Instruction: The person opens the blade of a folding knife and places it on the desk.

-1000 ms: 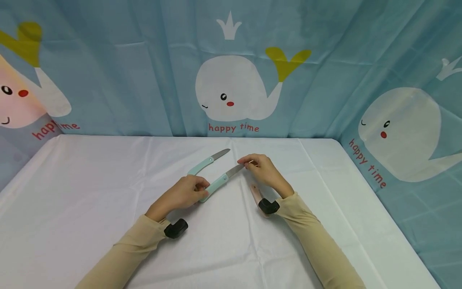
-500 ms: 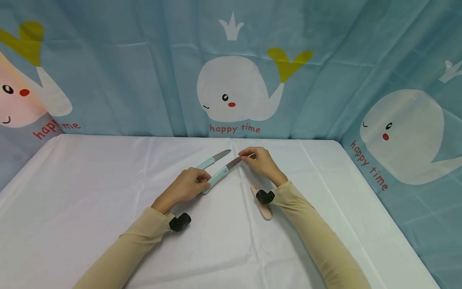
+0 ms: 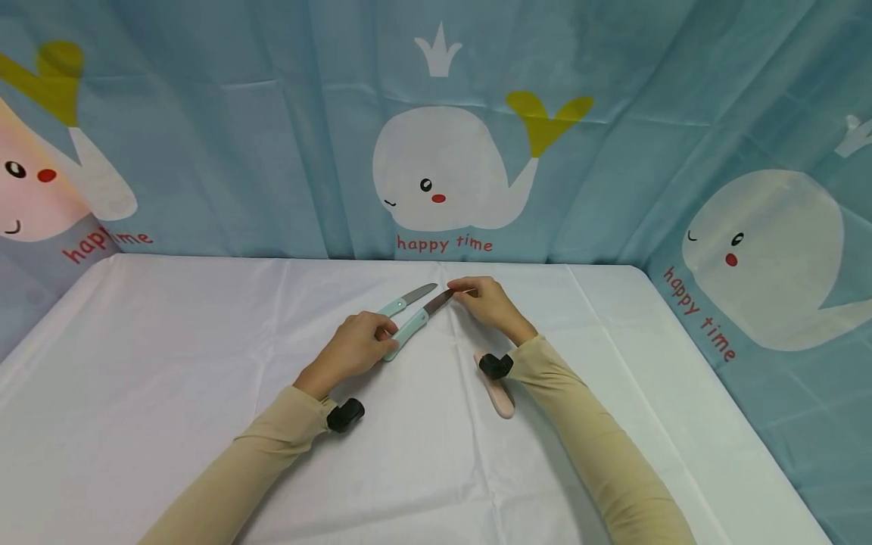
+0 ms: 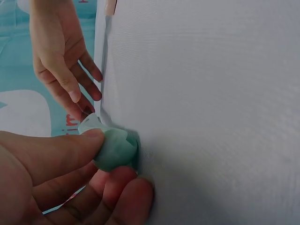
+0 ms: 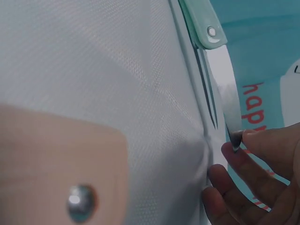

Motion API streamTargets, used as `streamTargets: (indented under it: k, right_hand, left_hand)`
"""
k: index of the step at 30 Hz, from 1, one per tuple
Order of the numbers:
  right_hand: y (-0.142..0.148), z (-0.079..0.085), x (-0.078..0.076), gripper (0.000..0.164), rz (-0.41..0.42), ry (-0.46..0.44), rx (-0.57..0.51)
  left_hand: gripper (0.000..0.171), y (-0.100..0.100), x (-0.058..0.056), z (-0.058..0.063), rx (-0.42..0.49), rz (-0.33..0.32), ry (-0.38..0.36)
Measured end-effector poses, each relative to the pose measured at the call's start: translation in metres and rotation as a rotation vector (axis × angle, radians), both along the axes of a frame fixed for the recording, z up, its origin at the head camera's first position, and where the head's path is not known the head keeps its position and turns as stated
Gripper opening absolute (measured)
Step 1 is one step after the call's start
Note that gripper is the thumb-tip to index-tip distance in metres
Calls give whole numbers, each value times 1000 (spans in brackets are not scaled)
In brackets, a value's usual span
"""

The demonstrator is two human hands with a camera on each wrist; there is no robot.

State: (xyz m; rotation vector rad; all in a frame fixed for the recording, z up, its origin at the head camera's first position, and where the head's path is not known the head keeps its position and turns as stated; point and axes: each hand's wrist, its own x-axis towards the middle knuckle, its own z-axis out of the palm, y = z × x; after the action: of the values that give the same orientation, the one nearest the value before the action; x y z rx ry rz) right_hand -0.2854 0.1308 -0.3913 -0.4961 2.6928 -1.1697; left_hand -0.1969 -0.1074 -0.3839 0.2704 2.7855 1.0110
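My left hand (image 3: 354,348) grips the mint-green handle of a folding knife (image 3: 411,331), thumb on one side and fingertips on the other, as the left wrist view shows. The blade is unfolded and points away to the right. At its tip, my right hand (image 3: 489,303) pinches the metal between thumb and forefinger; the right wrist view shows this blade (image 5: 225,84) close up. A second mint-green folding knife (image 3: 393,307), also unfolded, lies on the table just behind, its handle end hidden by my left hand.
A folded pink knife (image 3: 500,397) lies on the white tablecloth (image 3: 381,469), partly under my right wrist and its black wrist camera (image 3: 496,366). A blue curtain (image 3: 272,166) with whale prints stands behind the table and along its sides.
Both hands have shifted a little away from me, carrying the held knife closer to the second one. Its blade has turned and looks darker. More of the pink knife shows.
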Motion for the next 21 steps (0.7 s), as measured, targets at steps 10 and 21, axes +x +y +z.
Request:
streamTargets:
  k: [10, 21]
  right_hand:
    - [-1, -3, 0, 35, 20, -15, 34]
    - [2, -1, 2, 38, 50, -17, 27]
  left_hand:
    - [22, 2, -3, -3, -10, 23, 2]
    - [25, -1, -1, 1, 7, 25, -6]
